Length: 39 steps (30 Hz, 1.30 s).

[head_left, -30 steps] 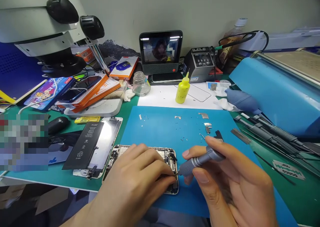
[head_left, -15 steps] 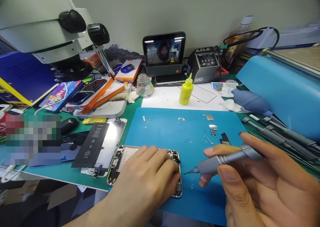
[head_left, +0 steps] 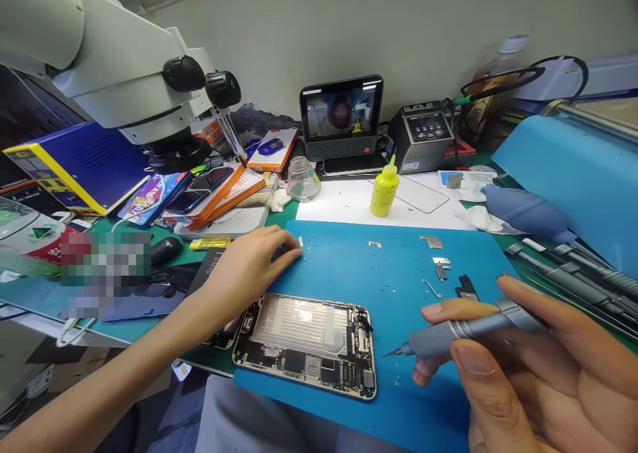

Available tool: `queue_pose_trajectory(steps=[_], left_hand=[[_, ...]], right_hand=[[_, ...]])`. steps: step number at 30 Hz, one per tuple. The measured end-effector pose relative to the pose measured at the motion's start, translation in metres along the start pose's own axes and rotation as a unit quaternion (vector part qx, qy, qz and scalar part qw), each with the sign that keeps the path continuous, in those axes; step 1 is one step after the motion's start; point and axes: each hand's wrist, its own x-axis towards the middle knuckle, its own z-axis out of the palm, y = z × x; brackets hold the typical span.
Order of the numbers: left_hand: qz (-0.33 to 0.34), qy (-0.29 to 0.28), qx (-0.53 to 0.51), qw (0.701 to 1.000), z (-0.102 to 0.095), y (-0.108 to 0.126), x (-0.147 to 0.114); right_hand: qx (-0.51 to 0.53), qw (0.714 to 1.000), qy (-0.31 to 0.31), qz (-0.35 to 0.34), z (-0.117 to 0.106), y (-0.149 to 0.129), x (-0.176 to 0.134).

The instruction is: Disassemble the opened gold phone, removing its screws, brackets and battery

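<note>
My right hand [head_left: 543,366] holds a grey precision screwdriver [head_left: 443,339], its thin tip pointing left above the blue mat [head_left: 343,260]. An opened phone housing [head_left: 304,347] lies on the mat at the front, its battery bay bare and its circuit board showing. My left hand [head_left: 254,260] is over the mat's left edge, behind the phone. Its thumb and forefinger tips are drawn together beside a small metal bracket [head_left: 300,241] and tiny screws; whether anything is pinched cannot be made out. A phone battery [head_left: 205,265] is partly hidden behind my left forearm.
Small metal plates [head_left: 431,242] and a black part [head_left: 466,287] lie on the mat's right side. Behind stand a yellow bottle [head_left: 383,190], a glass jar [head_left: 303,181] and a screen device [head_left: 341,114]. A microscope [head_left: 144,88] overhangs the left; tweezers and tools [head_left: 573,273] lie right.
My left hand has left the phone housing and moved back and left to the small parts, uncovering the phone. My right hand still holds the screwdriver. The view has shifted slightly.
</note>
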Motion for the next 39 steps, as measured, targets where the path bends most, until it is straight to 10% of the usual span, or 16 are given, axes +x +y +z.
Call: queue_pose_trajectory(steps=[39], left_hand=[[0.100, 0.011, 0.075, 0.992, 0.005, 0.008, -0.005]], right_hand=[[-0.018, 1.000, 0.001, 0.002, 0.000, 0.000, -0.001]])
